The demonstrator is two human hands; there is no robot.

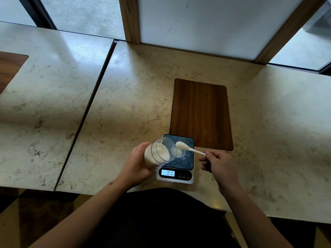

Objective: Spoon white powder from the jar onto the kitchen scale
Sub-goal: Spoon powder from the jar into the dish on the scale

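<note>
head view: I see both hands over the scale (176,159) at the near bench (125,97) edge.
left grip (138,161): wrapped round the jar (157,153), tilted, mouth facing right.
right grip (219,162): pinching the spoon (188,148) handle; loaded bowl points left, over the platform, beside the jar mouth.
powder: mostly in the jar, heap on spoon.
room: wood board (200,113) behind, bench open to the right.

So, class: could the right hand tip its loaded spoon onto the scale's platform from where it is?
Probably yes. The spoon in the right hand hangs over the scale; only the tilted jar, gripped by the left hand, crowds the platform's left side.
</note>
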